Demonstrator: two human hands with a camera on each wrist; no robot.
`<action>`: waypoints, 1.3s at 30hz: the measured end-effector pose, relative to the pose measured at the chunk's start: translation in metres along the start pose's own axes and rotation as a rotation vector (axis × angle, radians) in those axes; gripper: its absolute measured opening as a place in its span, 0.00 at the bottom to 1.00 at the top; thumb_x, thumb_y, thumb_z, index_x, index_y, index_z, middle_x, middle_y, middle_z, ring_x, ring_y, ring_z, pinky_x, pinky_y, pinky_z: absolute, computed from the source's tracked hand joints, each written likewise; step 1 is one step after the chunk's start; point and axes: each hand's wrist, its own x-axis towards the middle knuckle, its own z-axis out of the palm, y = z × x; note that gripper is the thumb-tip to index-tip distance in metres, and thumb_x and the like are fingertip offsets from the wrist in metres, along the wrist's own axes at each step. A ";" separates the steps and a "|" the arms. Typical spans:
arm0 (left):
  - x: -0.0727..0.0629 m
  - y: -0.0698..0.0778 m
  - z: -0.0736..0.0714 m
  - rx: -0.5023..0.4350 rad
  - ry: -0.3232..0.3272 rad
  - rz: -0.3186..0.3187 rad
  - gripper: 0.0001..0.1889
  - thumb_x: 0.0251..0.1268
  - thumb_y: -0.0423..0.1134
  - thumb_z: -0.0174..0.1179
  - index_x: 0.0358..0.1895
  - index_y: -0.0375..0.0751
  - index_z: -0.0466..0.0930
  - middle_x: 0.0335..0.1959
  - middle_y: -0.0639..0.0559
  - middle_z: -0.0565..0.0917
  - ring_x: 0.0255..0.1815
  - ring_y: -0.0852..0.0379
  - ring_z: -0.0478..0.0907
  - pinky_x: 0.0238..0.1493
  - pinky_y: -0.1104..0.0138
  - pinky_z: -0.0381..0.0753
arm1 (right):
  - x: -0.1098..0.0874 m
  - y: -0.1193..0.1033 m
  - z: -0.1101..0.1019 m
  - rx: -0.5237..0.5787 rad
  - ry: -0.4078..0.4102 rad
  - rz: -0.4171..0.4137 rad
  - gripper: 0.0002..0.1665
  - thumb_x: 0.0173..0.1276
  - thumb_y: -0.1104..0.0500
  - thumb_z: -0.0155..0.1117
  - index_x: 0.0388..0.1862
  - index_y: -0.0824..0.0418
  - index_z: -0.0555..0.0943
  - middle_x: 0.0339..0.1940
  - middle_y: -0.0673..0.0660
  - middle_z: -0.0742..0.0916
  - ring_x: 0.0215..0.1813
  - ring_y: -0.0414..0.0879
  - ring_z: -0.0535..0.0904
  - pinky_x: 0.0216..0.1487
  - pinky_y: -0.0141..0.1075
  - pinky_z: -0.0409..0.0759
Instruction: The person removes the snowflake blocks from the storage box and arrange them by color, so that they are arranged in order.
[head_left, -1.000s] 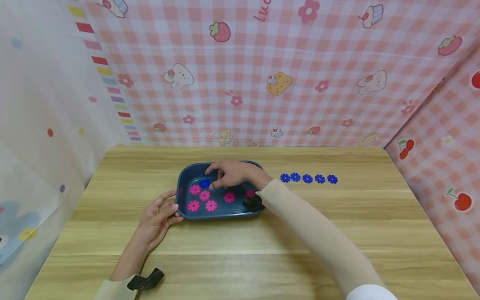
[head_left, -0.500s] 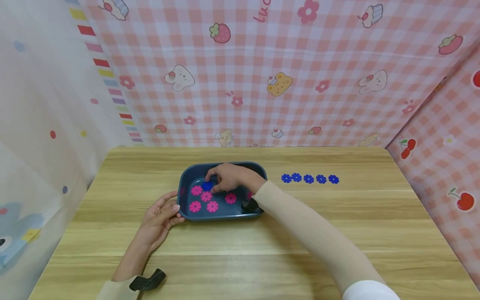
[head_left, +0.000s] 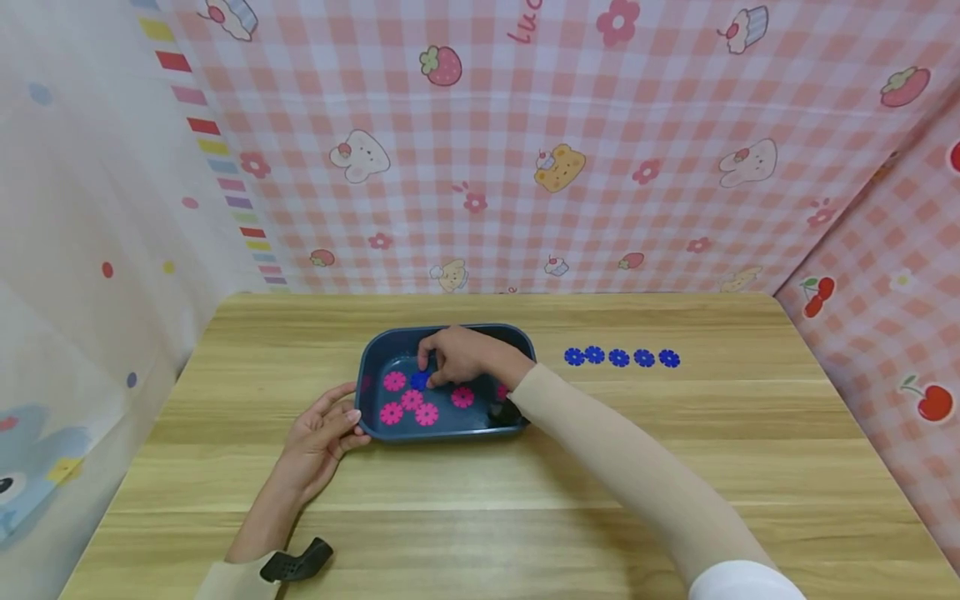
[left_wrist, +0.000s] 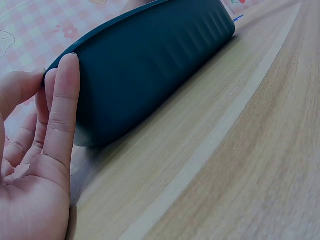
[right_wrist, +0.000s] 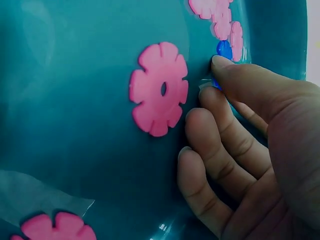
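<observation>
A dark blue tray stands on the wooden table with several pink flower-shaped discs lying in it. My left hand grips the tray's left end; in the left wrist view the thumb is at the rim and fingers lie along the outer wall. Inside the tray my right hand pinches a blue flower-shaped disc between thumb and finger. The right wrist view shows that blue disc partly covered by the thumb, with a pink disc beside the curled fingers.
Several blue flower-shaped discs lie in a row on the table right of the tray. A black wrist device is on the left sleeve. A pink checked cloth hangs behind the table's back edge.
The blue disc in the tray has shifted a little right and toward the front with my right fingers. One pink disc near it has slid slightly forward. The left hand keeps its hold.
</observation>
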 end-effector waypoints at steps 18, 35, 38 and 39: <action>0.000 0.001 0.002 -0.016 -0.018 0.004 0.21 0.77 0.21 0.47 0.67 0.41 0.70 0.44 0.50 0.86 0.37 0.61 0.87 0.43 0.69 0.92 | -0.001 0.002 -0.002 0.006 -0.028 -0.012 0.15 0.68 0.55 0.74 0.48 0.52 0.78 0.27 0.48 0.84 0.28 0.41 0.79 0.30 0.31 0.77; -0.001 0.000 0.001 0.019 0.014 -0.006 0.21 0.77 0.22 0.48 0.68 0.40 0.69 0.44 0.51 0.86 0.37 0.62 0.86 0.42 0.69 0.92 | -0.025 -0.003 -0.014 0.070 0.022 -0.052 0.08 0.71 0.56 0.70 0.34 0.52 0.78 0.31 0.48 0.84 0.34 0.42 0.77 0.36 0.31 0.78; 0.000 0.000 0.001 0.036 0.028 -0.011 0.21 0.77 0.22 0.48 0.68 0.41 0.69 0.43 0.52 0.86 0.36 0.62 0.86 0.42 0.69 0.92 | -0.033 -0.003 -0.017 0.061 0.056 -0.080 0.07 0.71 0.56 0.70 0.35 0.52 0.79 0.33 0.48 0.84 0.35 0.41 0.77 0.37 0.30 0.78; 0.000 0.000 0.001 0.038 0.030 -0.010 0.21 0.77 0.22 0.48 0.68 0.41 0.69 0.43 0.52 0.86 0.36 0.62 0.86 0.42 0.69 0.92 | -0.036 -0.003 -0.018 0.064 0.066 -0.090 0.07 0.71 0.56 0.70 0.35 0.52 0.79 0.33 0.48 0.84 0.35 0.41 0.77 0.37 0.30 0.78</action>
